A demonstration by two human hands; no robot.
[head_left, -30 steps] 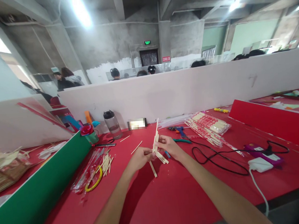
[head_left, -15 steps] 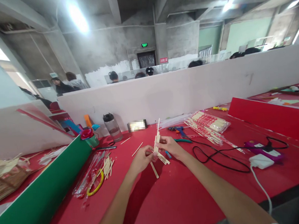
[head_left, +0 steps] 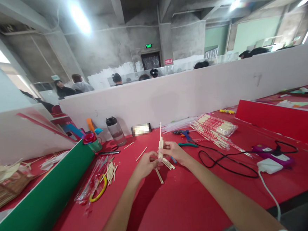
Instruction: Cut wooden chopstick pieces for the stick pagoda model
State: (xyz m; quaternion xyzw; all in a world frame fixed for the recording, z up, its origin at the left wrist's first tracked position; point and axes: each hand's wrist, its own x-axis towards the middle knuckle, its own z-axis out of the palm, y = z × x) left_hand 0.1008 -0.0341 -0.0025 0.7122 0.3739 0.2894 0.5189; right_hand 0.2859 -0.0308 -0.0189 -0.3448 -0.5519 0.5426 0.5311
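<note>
Over the middle of the red table, both my hands hold one small bundle of pale wooden sticks upright; one stick rises well above the others. My left hand pinches the bundle near its lower end. My right hand is closed on its right side, fingertips against the sticks. Beneath and beside the hands lie short cut sticks and another stick slanting towards me. A blue piece is partly hidden by my right hand.
To the left are a pile of cut sticks, yellow-handled scissors and a water bottle. A glue gun, teal-handled pliers, packed sticks, a black cable and a purple power strip lie to the right.
The bundle has tilted from leaning right to nearly upright, its tall stick's tip shifting slightly left. Both hands stay in nearly the same place.
</note>
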